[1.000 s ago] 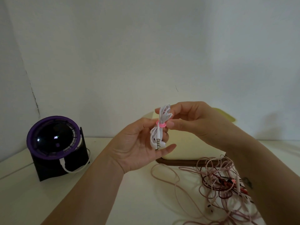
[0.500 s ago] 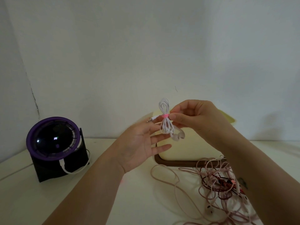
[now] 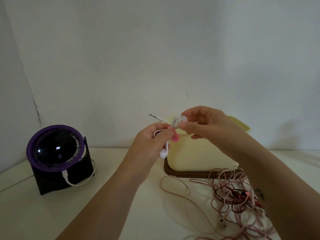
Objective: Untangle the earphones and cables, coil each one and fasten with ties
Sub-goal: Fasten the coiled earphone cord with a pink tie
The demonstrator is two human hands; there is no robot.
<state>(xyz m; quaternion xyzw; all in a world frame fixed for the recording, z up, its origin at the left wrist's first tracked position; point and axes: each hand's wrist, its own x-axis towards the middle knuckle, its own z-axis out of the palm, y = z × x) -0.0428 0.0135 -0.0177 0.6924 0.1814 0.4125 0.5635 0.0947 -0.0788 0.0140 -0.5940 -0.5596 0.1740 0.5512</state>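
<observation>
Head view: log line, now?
left hand: holds white earphones; right hand: pinches them; pink tie: at left hand; cable tangle: on table

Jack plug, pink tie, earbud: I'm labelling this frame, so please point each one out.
jack plug point(image 3: 152, 115), head view, on its metal tip.
pink tie point(image 3: 174, 138), head view, on its round free end.
earbud point(image 3: 163, 154), head view, on its white bulb.

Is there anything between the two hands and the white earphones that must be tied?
Nothing visible. The left hand and the right hand both hold the white earphones directly; the pink tie hangs beside the left hand.
</observation>
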